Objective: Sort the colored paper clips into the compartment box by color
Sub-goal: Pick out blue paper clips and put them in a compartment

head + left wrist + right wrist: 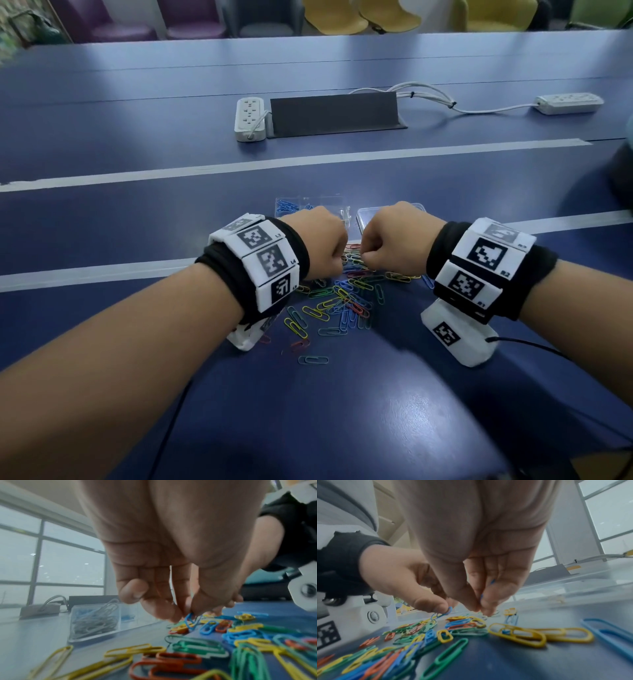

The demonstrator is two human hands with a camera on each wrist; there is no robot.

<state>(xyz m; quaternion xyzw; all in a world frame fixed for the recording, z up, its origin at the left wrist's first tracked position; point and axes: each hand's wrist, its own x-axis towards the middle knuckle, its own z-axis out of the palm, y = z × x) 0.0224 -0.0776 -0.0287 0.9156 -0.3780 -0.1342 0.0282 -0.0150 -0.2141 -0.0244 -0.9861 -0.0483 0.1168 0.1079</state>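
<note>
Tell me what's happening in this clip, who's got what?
A person is sorting a pile of colored paper clips on a blue table. The left hand pinches a blue clip at the pile's edge; the right hand has blue clips in its grip too. The clear compartment box just beyond already holds white and blue clips.

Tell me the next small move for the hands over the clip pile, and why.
Probably lift the left hand and carry its blue clip to the compartment box, into the section already holding blue clips. The clip is pinched at the fingertips just above the pile. The right hand also seems to pinch a blue clip, so it could follow.
</note>
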